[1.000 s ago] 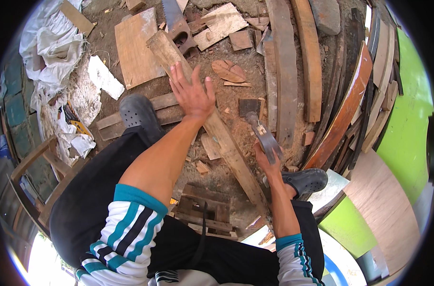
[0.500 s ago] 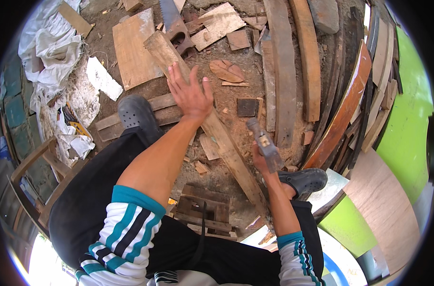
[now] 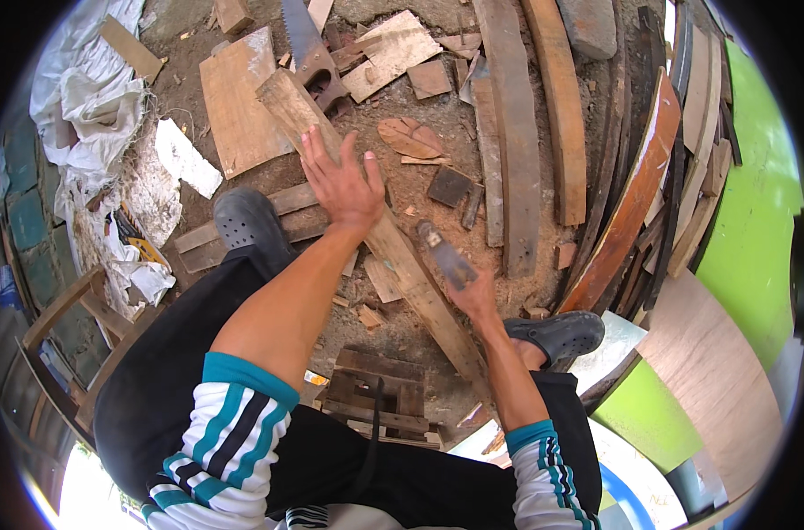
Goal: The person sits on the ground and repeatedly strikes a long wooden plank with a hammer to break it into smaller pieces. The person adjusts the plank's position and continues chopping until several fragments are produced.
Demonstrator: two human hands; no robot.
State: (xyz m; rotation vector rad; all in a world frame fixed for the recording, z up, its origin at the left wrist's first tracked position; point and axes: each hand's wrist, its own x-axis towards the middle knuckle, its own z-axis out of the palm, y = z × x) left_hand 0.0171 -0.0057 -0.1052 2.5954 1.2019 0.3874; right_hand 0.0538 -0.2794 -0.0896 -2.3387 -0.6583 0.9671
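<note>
A long wooden plank (image 3: 411, 274) lies slanted from upper left down toward my right foot. My left hand (image 3: 345, 190) lies flat on its upper part, fingers stretched and spread. To the right of the plank, my right hand (image 3: 477, 296) is closed on a hatchet (image 3: 446, 256). Motion blurs the metal head, which is at the plank's right edge; whether it touches the wood I cannot tell. The hatchet's handle is mostly hidden. Just beyond the tool, a small dark square block (image 3: 449, 187) sits on the sawdust-strewn ground.
A handsaw (image 3: 309, 53) lies beyond the plank's far end beside a flat board (image 3: 240, 106). Long beams (image 3: 512, 141) and stacked strips line the right. My shoes (image 3: 247, 221) stand either side of the plank. A small wooden stool (image 3: 375, 389) is between my legs.
My right hand has swung the hatchet leftward to the plank. The dark square block has turned, and the small strip beside it has shifted. My left hand keeps its place on the plank.
</note>
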